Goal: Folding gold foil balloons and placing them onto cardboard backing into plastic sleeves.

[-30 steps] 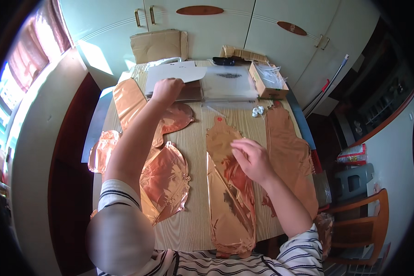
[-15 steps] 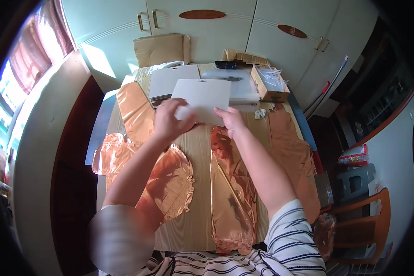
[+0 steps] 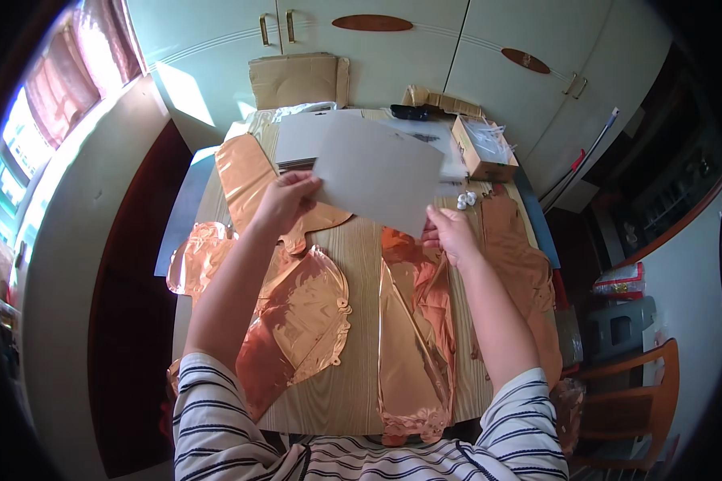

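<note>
In the upper middle of the frame, the left hand [image 3: 287, 200] grasps the left side of a grey card sheet [image 3: 379, 172] and the right hand [image 3: 451, 233] grasps its lower right corner.

The wood-grain table [image 3: 364, 329] carried copper-coloured foil pieces [image 3: 319, 305] at left, centre and right, a card stack [image 3: 297, 143] far left, and a box [image 3: 489, 170] far right.

This looks like a room in a home, judging by the pale cupboards [image 3: 377, 64] with brass handles [image 3: 290, 26] at twelve o'clock, the pinkish curtain [image 3: 96, 48] by a sunlit window at ten, a wooden chair [image 3: 669, 385] at four, and the wood-grain table [image 3: 365, 329] at the dial's centre.
</note>
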Demonstrator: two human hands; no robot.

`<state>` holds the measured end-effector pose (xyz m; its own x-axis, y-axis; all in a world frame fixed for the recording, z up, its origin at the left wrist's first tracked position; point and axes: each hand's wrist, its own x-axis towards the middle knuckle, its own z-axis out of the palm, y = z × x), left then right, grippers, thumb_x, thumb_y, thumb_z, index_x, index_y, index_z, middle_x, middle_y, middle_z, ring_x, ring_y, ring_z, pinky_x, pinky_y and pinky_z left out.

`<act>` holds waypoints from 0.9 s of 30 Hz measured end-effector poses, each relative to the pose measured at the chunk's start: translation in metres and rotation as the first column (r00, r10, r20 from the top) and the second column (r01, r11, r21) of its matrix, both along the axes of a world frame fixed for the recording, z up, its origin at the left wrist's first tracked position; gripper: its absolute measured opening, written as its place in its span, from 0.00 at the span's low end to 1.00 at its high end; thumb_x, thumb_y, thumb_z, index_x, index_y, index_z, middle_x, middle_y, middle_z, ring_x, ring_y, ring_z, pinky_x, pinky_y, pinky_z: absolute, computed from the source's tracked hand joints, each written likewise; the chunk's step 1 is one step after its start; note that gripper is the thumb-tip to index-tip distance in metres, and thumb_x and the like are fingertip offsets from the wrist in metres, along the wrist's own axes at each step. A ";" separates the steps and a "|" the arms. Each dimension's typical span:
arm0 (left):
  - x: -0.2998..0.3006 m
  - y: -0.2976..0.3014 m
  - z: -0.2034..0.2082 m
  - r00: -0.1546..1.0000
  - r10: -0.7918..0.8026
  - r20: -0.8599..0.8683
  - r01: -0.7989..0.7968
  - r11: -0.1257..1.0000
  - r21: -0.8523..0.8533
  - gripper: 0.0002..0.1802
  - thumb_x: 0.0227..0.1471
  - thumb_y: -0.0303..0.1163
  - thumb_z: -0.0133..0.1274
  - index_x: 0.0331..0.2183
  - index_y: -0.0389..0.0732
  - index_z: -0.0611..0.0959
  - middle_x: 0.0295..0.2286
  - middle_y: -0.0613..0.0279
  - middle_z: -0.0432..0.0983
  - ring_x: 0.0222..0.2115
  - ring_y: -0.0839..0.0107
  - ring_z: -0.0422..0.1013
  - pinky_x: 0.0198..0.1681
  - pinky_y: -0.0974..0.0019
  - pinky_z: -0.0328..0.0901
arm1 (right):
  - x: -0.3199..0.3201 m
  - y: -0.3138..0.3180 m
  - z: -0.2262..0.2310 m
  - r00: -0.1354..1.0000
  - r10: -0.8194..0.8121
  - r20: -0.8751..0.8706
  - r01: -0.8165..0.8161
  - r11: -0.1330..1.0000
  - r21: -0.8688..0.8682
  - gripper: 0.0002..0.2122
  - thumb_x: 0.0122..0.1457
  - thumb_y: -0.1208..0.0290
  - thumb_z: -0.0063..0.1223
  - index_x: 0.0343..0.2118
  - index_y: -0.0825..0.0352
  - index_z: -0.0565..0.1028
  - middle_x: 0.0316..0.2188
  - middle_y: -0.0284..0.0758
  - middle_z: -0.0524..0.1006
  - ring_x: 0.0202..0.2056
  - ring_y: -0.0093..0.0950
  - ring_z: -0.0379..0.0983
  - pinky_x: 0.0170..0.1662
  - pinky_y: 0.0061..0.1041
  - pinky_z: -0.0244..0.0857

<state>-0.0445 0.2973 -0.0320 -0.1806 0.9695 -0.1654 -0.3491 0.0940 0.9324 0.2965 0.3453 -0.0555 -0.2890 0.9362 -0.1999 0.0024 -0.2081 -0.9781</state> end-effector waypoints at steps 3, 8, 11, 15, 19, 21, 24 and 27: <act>-0.028 0.029 0.001 0.998 0.042 0.050 -0.047 0.992 0.117 0.07 0.59 0.28 0.59 0.39 0.39 0.80 0.31 0.62 0.78 0.28 0.74 0.74 0.31 0.70 0.72 | 0.015 0.001 0.007 0.998 -0.058 -0.014 0.058 0.998 -0.009 0.15 0.70 0.61 0.49 0.43 0.71 0.78 0.31 0.37 0.82 0.30 0.23 0.80 0.33 0.22 0.75; -0.039 0.061 -0.002 0.982 0.123 0.144 -0.131 0.990 0.047 0.07 0.59 0.26 0.59 0.39 0.39 0.78 0.31 0.62 0.77 0.27 0.73 0.73 0.31 0.70 0.73 | -0.006 0.007 0.018 0.995 -0.028 -0.093 0.021 0.997 -0.075 0.21 0.65 0.54 0.56 0.49 0.69 0.74 0.37 0.39 0.79 0.33 0.28 0.79 0.33 0.25 0.76; -0.018 0.060 -0.006 0.964 0.042 0.263 -0.063 0.996 0.071 0.06 0.59 0.26 0.59 0.36 0.40 0.78 0.32 0.64 0.77 0.29 0.74 0.73 0.31 0.70 0.72 | -0.037 0.015 0.020 0.998 -0.057 0.012 0.058 0.986 -0.155 0.27 0.59 0.49 0.63 0.50 0.69 0.73 0.39 0.37 0.75 0.32 0.26 0.75 0.32 0.26 0.74; -0.017 0.049 -0.008 0.965 -0.036 0.261 0.011 0.995 0.095 0.06 0.58 0.27 0.61 0.35 0.41 0.78 0.29 0.66 0.77 0.26 0.75 0.72 0.29 0.69 0.71 | -0.056 0.031 0.011 0.987 -0.159 0.033 0.160 0.985 -0.058 0.20 0.59 0.56 0.65 0.43 0.69 0.77 0.29 0.33 0.77 0.23 0.22 0.73 0.22 0.20 0.66; -0.022 0.051 -0.009 0.990 0.073 0.124 -0.085 0.992 0.097 0.09 0.56 0.29 0.63 0.36 0.39 0.79 0.28 0.65 0.77 0.22 0.75 0.71 0.26 0.70 0.71 | -0.047 0.029 0.007 0.977 -0.213 0.026 0.209 0.971 0.113 0.11 0.61 0.67 0.60 0.39 0.71 0.78 0.27 0.34 0.80 0.20 0.21 0.75 0.17 0.19 0.60; -0.040 0.062 -0.008 0.974 0.213 0.077 -0.221 0.969 0.112 0.11 0.55 0.31 0.64 0.37 0.38 0.80 0.28 0.63 0.77 0.22 0.75 0.72 0.25 0.70 0.70 | -0.038 0.024 0.019 0.962 -0.274 -0.010 0.273 0.952 0.141 0.11 0.62 0.68 0.58 0.41 0.71 0.78 0.28 0.33 0.80 0.20 0.21 0.76 0.18 0.19 0.61; -0.076 0.089 -0.006 0.928 0.324 -0.184 -0.303 0.943 0.134 0.16 0.52 0.31 0.67 0.39 0.35 0.81 0.30 0.59 0.79 0.25 0.75 0.75 0.24 0.72 0.71 | -0.003 0.026 0.026 0.956 -0.276 -0.102 0.290 0.942 0.170 0.11 0.63 0.68 0.56 0.43 0.70 0.78 0.28 0.32 0.81 0.21 0.20 0.76 0.20 0.18 0.63; -0.074 0.104 -0.003 0.674 0.476 -0.565 -0.494 0.859 0.133 0.23 0.50 0.37 0.68 0.44 0.33 0.82 0.31 0.54 0.80 0.33 0.64 0.80 0.33 0.64 0.74 | 0.037 0.008 0.037 0.926 -0.326 -0.189 0.349 0.931 0.103 0.10 0.63 0.67 0.57 0.42 0.68 0.78 0.28 0.32 0.80 0.20 0.19 0.74 0.22 0.16 0.63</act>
